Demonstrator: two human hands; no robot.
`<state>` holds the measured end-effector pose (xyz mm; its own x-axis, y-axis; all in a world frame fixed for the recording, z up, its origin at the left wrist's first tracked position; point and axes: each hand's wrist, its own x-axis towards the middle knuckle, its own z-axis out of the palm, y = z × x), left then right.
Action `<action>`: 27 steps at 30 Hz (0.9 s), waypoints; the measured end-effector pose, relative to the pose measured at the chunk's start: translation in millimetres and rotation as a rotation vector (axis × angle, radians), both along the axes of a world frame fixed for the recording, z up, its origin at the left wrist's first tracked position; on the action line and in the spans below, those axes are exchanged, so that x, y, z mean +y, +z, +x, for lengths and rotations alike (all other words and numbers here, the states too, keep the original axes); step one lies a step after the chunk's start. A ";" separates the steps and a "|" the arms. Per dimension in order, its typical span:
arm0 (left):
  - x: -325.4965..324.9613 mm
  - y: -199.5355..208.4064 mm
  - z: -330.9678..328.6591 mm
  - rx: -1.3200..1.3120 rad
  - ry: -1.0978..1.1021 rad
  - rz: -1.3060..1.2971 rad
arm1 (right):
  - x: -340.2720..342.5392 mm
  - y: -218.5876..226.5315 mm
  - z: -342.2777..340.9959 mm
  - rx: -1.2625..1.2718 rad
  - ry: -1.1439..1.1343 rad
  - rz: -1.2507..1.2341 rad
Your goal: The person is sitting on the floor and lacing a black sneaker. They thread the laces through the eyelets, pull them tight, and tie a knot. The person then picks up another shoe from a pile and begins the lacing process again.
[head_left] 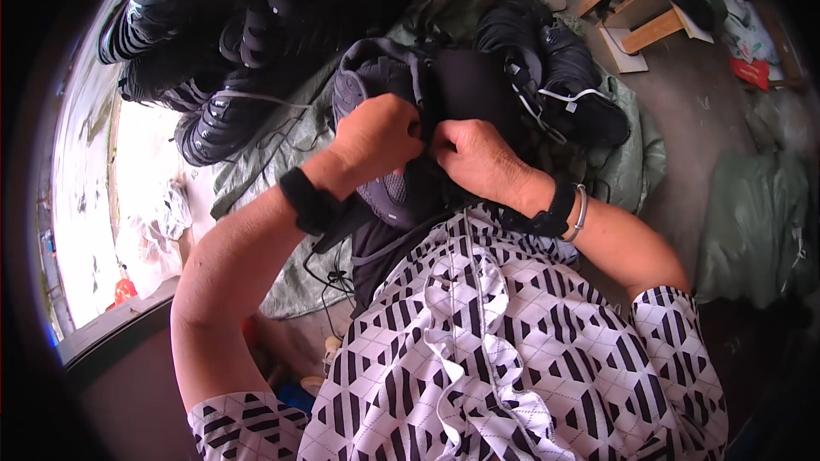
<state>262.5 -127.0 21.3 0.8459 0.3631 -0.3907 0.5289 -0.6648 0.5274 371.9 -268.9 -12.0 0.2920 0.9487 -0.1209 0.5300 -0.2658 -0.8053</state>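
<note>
A dark grey sneaker [389,196] with a mesh upper lies across my dark-trousered lap, its toe toward me and its padded collar pointing away. Over the middle of it, my left hand [380,132] is closed with the fingers curled in. My right hand [487,162] comes from the other side, thumb and fingers pinched together close to the shoe's right edge. Only a small gap separates the two hands. Whatever the fingertips grip is hidden by the hands and lost against the black cloth. Each wrist wears a black band.
Stacked black shoes [149,21] fill the upper left. More shoes [581,77], bound with white cord, lie beyond my right hand on a grey-green tarp [636,124]. A wooden frame [653,34] stands at upper right, with a green sack [752,230] at far right.
</note>
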 end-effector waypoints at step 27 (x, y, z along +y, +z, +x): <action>-37.3 -2.0 -33.7 -0.272 0.223 -0.011 | 13.9 14.4 25.0 -0.312 0.293 0.174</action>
<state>228.8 -164.3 19.3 0.8198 0.5478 -0.1672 0.4999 -0.5420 0.6755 397.0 -254.9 2.4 0.0053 0.9951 0.0984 0.7870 0.0566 -0.6144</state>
